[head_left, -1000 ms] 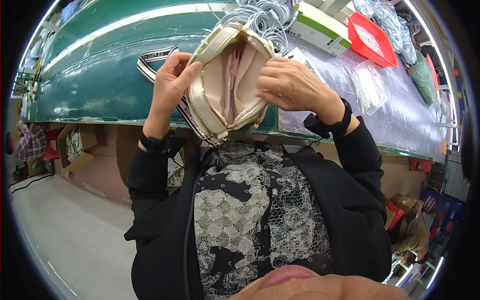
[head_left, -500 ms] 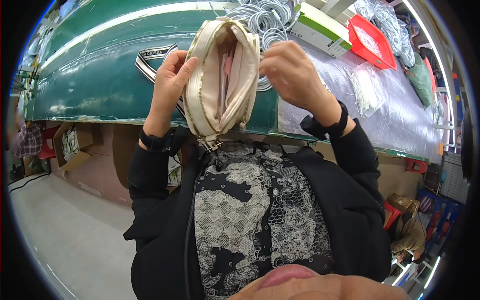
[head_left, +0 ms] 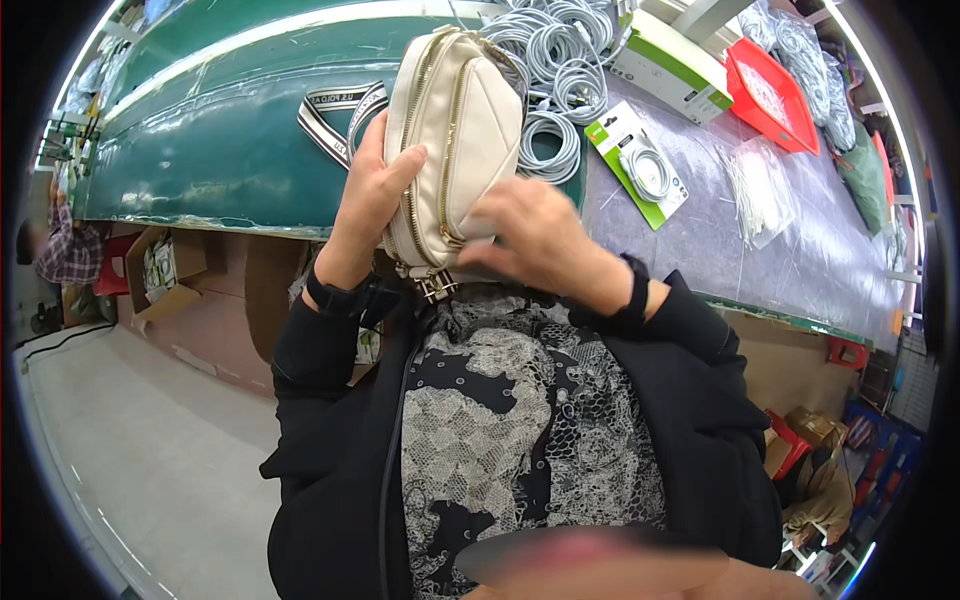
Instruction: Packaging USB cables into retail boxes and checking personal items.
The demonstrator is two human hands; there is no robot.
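Note:
A cream bag [head_left: 475,135] with gold-coloured zips stands upright at the table's edge in front of me. My left hand [head_left: 378,195] grips its left side, thumb lying across the front. Along the bag's front the zipped compartment is closed, so its lining does not show. My right hand [head_left: 535,235] is at the bag's lower right, by the bottom end of the front zip. Motion smears its fingers, and I cannot make out whether they pinch anything. A black-and-white striped strap [head_left: 325,118] lies on the table left of the bag.
Coiled grey cables [head_left: 560,60] lie behind the bag. Right of them are a carded cable pack [head_left: 640,165], a green-and-white box [head_left: 672,70], a red basket [head_left: 770,95] and a clear bag of white sticks [head_left: 757,190]. An open carton [head_left: 165,270] stands below the table at left.
The bag's open compartment has been closed, hiding the pink lining. My right hand has moved from the bag's upper right side down to the zip's lower end. The carded cable pack has come into view.

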